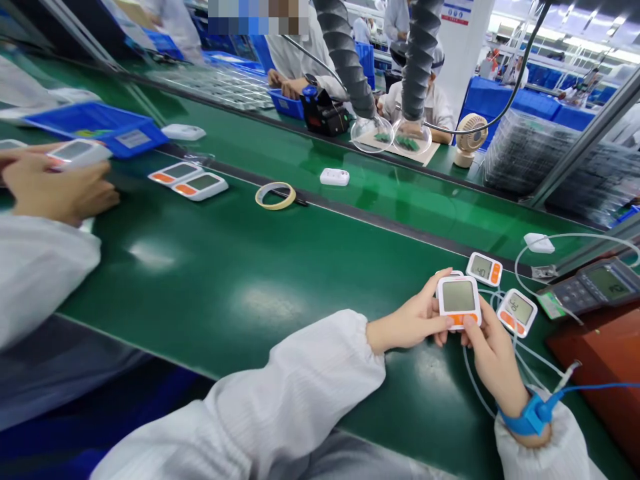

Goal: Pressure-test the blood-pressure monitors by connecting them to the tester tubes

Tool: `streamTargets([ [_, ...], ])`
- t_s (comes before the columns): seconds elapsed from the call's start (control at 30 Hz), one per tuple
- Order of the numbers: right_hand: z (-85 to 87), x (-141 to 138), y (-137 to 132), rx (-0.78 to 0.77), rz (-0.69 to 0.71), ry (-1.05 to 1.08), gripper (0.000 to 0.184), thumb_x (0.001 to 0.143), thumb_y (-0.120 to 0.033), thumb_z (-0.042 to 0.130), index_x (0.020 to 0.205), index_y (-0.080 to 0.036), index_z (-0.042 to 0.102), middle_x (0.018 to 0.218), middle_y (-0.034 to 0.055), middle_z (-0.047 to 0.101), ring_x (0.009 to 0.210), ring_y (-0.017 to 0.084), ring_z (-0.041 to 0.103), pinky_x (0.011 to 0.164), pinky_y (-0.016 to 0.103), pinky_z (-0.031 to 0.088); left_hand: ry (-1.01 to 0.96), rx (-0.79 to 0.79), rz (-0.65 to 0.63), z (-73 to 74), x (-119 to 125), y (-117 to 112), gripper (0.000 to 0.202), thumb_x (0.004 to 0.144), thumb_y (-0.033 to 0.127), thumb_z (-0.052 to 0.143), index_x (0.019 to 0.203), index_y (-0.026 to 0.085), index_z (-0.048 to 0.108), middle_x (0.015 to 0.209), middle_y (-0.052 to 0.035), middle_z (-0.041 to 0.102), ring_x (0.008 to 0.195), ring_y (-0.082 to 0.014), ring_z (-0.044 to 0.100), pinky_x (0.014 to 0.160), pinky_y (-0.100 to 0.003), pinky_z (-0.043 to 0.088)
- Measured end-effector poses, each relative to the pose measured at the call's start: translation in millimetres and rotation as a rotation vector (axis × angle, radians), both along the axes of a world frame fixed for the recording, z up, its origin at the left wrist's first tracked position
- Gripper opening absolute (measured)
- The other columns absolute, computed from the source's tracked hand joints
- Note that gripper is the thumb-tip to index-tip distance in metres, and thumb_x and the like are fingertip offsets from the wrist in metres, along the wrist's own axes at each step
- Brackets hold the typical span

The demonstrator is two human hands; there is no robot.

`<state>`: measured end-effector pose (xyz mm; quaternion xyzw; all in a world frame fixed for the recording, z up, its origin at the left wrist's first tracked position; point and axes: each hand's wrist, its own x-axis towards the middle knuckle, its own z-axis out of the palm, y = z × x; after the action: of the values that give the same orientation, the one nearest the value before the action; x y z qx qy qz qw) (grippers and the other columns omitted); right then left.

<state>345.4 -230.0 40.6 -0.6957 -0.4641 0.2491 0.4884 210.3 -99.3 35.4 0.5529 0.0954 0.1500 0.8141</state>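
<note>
My left hand (pixel 413 319) and my right hand (pixel 493 357) together hold a small white device (pixel 459 301) with a grey screen and an orange button strip, just above the green belt (pixel 240 267). My right thumb presses on the orange strip. A blue wrist strap (pixel 531 415) with a coiled lead is on my right wrist. Two similar devices lie close by with their screens lit: one (pixel 484 269) behind the held device, one (pixel 517 311) to its right, with thin white wires running from them.
A co-worker's hands (pixel 55 187) at the left hold another device. Two more devices (pixel 189 180), a tape roll (pixel 275 195) and a white unit (pixel 335 177) lie on the belt. A meter (pixel 595 287) sits at the right, a blue bin (pixel 100 127) at the left.
</note>
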Motion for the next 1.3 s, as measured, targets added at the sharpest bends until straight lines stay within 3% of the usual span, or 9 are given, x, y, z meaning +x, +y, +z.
streamTargets([
  [0.17,0.5,-2.4,-1.5,0.007,0.004,0.104,0.054,0.099,-0.045,0.048,0.145,-0.018,0.042,0.073,-0.0012,0.06,0.061,0.015,0.057,0.057,0.027,0.05,-0.028,-0.006,-0.025,3.3,-0.4,-0.3,0.095,0.084,0.034,0.072,0.153,0.027,0.007,0.085,-0.0032,0.064,0.056,-0.0096,0.059,0.054,-0.022,0.052],
  [0.4,-2.6,-3.3,-1.4,0.017,0.055,0.213,0.058,0.098,-0.044,0.05,0.15,-0.022,0.035,0.084,0.0012,0.063,0.062,0.014,0.055,0.058,0.027,0.05,-0.023,0.008,-0.062,9.2,-2.7,1.6,0.086,0.085,0.031,0.07,0.151,0.027,0.015,0.086,-0.0028,0.063,0.056,-0.0091,0.057,0.05,-0.019,0.047],
  [0.73,-5.9,-2.4,-1.7,-0.028,0.028,0.196,0.059,0.098,-0.046,0.049,0.151,-0.023,0.036,0.082,0.0011,0.062,0.058,0.014,0.053,0.052,0.025,0.047,-0.033,0.022,-0.044,6.0,-2.7,0.1,0.083,0.086,0.031,0.069,0.15,0.03,0.017,0.087,-0.0024,0.062,0.053,-0.0065,0.05,0.046,-0.016,0.041],
  [1.3,-0.5,-5.8,-3.4,-0.031,0.007,0.178,0.062,0.096,-0.045,0.051,0.152,-0.023,0.035,0.077,-0.0001,0.062,0.058,0.014,0.055,0.049,0.024,0.048,-0.048,0.01,-0.048,0.3,-0.2,-0.6,0.082,0.087,0.029,0.068,0.15,0.031,0.016,0.096,-0.0055,0.062,0.062,-0.0098,0.058,0.047,-0.017,0.042],
])
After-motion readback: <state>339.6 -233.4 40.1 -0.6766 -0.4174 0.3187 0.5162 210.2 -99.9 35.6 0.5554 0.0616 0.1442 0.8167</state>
